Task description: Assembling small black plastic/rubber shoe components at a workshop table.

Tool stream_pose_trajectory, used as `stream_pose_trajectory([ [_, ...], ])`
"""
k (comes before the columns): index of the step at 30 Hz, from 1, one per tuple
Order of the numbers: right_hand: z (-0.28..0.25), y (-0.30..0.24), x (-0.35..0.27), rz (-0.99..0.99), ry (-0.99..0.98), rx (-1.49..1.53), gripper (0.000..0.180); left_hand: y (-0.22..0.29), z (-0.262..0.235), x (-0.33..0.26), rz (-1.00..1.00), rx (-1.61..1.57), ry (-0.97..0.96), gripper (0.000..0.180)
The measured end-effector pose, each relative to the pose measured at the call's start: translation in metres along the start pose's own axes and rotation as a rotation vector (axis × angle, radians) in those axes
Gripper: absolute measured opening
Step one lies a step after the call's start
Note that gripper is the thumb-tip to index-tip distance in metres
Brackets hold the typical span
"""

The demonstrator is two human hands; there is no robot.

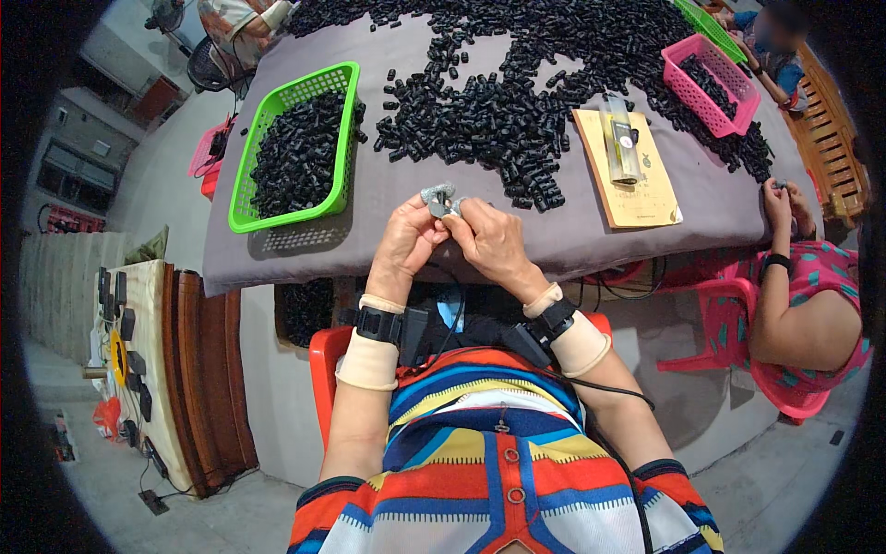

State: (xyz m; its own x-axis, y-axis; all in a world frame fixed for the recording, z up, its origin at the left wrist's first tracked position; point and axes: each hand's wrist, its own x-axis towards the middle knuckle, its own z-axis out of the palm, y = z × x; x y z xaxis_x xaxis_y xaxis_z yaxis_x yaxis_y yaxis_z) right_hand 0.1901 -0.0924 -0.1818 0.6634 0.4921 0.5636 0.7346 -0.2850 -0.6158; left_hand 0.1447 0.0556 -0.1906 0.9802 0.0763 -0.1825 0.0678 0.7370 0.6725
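At the near edge of the cloth-covered table, my left hand (406, 236) and my right hand (496, 242) meet, both with fingers closed. Between their fingertips is a small dark piece (439, 205), partly hidden, so its exact kind cannot be made out. Grey covers wrap some of my fingertips. Just beyond my hands lies a spread pile of small black cylindrical parts (489, 125). To my left, a green plastic basket (242, 205) holds many more of these black parts.
Right of the pile, a clear plastic case (625, 148) lies on a tan pad (639, 205). A pink basket (688, 97) stands farther right. A co-worker's hands (784, 208) are at the table's right edge. A black cable (614, 392) runs by my right forearm.
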Motion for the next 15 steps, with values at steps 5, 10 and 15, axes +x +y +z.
stream_pose_trajectory([
  [5, -0.0002, -0.0008, -0.0003, -0.017, 0.006, 0.005, 0.021, -0.0007, 0.0026, -0.0019, 0.008, 0.002, 0.03, 0.02],
  [10, -0.0001, -0.0013, -0.0008, -0.016, 0.028, 0.005, 0.02, -0.0012, 0.0038, -0.0024, 0.009, -0.009, 0.046, 0.018],
  [15, -0.0002, -0.0011, 0.0003, -0.008, 0.027, 0.004, 0.021, -0.0007, 0.0047, -0.0021, 0.004, -0.016, 0.008, 0.017],
])
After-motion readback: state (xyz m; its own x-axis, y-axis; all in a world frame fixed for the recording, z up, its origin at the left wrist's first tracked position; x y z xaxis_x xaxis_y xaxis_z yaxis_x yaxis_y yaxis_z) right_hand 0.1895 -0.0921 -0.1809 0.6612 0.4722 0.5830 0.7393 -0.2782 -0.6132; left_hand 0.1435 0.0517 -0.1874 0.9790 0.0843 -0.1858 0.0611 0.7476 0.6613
